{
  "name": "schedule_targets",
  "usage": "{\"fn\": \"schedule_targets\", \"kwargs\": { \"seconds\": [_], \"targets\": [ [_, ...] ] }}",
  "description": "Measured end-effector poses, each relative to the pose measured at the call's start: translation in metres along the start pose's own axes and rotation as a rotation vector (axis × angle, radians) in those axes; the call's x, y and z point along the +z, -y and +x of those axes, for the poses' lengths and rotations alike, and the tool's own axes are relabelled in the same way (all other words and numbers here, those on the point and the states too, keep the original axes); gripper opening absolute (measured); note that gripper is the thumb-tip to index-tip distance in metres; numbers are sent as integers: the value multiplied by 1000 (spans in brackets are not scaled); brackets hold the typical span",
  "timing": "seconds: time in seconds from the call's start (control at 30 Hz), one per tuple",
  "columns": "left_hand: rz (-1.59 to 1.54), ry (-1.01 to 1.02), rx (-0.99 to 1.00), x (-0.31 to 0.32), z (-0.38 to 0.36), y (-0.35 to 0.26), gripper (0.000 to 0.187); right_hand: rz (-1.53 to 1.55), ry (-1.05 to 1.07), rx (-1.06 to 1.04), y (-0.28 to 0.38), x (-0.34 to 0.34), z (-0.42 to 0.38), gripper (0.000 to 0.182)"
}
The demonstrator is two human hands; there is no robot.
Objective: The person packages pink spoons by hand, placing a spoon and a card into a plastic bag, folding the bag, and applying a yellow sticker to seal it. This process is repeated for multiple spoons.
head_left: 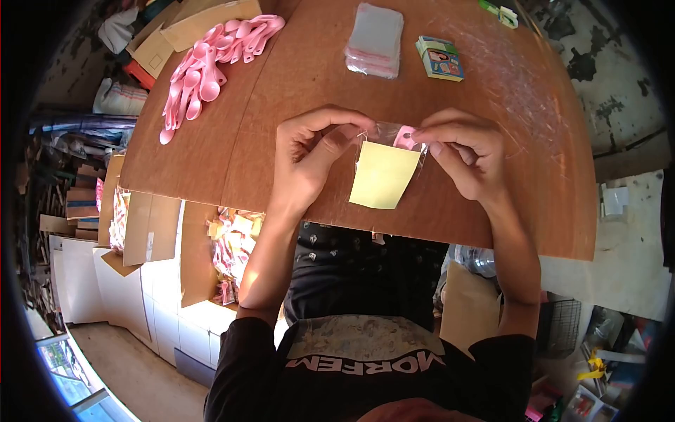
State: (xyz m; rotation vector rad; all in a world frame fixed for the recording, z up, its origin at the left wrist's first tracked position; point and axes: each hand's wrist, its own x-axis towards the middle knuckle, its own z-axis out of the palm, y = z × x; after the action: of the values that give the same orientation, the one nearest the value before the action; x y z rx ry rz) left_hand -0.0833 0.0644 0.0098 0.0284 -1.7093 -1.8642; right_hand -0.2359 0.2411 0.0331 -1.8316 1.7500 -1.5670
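Between my hands, above the table's near edge, hangs a clear plastic bag (pixel 383 129) with a pale yellow card (pixel 383 176) in it. The handle end of a pink spoon (pixel 406 138) shows at the card's upper right; the rest of it is hidden behind the card. My left hand (pixel 313 144) pinches the bag's upper left corner. At the upper right corner, my right hand (pixel 467 148) has its thumb and forefinger closed on the plastic.
Pink spoons (pixel 204 77) lie heaped at the table's (pixel 295 77) far left. Farther back are a stack of clear bags (pixel 375 42) and a stack of printed cards (pixel 440 58). Plastic scraps (pixel 513 91) spread at right. A carton (pixel 200 246) of packed items stands below left.
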Motion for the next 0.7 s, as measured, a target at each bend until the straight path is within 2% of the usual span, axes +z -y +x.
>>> {"fn": "schedule_targets", "kwargs": {
  "seconds": [0.13,0.2,0.43,0.5,0.57,0.63,0.7],
  "targets": [
    [-14,-27,3,6,-3,-2,11,82,-26,-3,2,4,-1,19],
    [72,-40,-5,5,-2,0,18,124,-52,-11,2,10,-1,19],
    [36,-125,-25,8,0,3,29,104,-133,3,0,22,-3,25],
    [-106,-172,54,13,4,1,28,89,-135,-17,1,21,-1,24],
    [-165,-186,22,12,1,-1,28,129,-201,52,4,23,-4,22],
    [78,122,-73,1,-3,5,25,131,-163,-1,-3,20,-6,28],
    [72,128,-134,1,-9,5,21,406,-153,192,1,23,-12,45]
  ]
}}
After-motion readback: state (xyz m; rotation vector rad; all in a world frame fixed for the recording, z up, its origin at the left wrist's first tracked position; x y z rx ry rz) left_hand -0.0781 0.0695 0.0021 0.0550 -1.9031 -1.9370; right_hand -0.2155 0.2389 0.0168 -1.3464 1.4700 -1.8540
